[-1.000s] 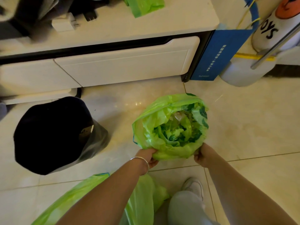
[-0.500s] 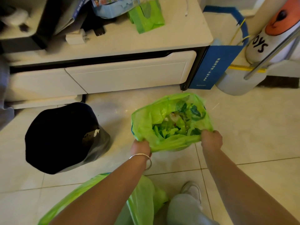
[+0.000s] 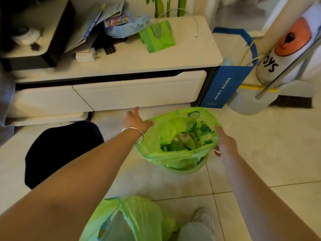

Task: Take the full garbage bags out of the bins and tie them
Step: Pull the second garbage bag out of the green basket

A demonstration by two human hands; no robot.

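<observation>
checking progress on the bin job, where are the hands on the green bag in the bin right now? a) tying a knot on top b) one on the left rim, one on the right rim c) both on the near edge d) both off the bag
b: the left hand grips the left rim of the green bag and the right hand holds its right rim, with the mouth open and untied.

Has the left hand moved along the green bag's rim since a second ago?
Yes. The left hand has gone from the near edge of the green bag round to its far left side, closer to the white cabinet.
</observation>
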